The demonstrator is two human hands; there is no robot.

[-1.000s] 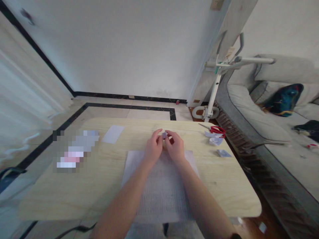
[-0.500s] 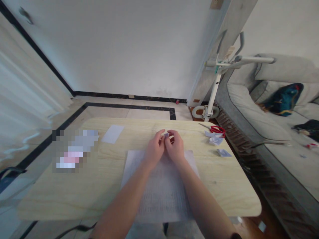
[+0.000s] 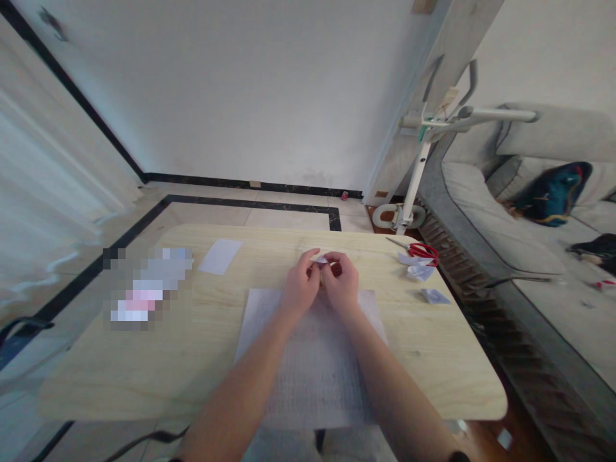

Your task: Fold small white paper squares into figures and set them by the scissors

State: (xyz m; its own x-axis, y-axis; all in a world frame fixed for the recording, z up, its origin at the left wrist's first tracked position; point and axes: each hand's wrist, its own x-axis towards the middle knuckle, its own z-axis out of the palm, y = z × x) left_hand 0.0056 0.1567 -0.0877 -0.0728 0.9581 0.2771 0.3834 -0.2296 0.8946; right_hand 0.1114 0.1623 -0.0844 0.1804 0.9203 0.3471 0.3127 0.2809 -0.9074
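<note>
Close together above the far edge of a large printed sheet (image 3: 308,378), my left hand (image 3: 303,279) and my right hand (image 3: 341,279) pinch a small piece of white paper (image 3: 321,260) between thumbs and fingers. Only a pale corner of that paper shows; my fingers cover the rest, so its folds cannot be made out. Both wrists rest over the printed sheet, which lies flat on the wooden table (image 3: 192,359).
On the right of the table lie red-handled scissors (image 3: 422,252), crumpled paper scraps (image 3: 418,272) and a small folded paper (image 3: 435,296). A blank white sheet (image 3: 220,256) lies at the far left, near a blurred-out patch. A grey sofa (image 3: 481,212) stands to the right.
My right thumb and fingers have shifted slightly, with a wider gap between them. A little more of the paper's edge shows between my hands. The view has tilted a bit.
</note>
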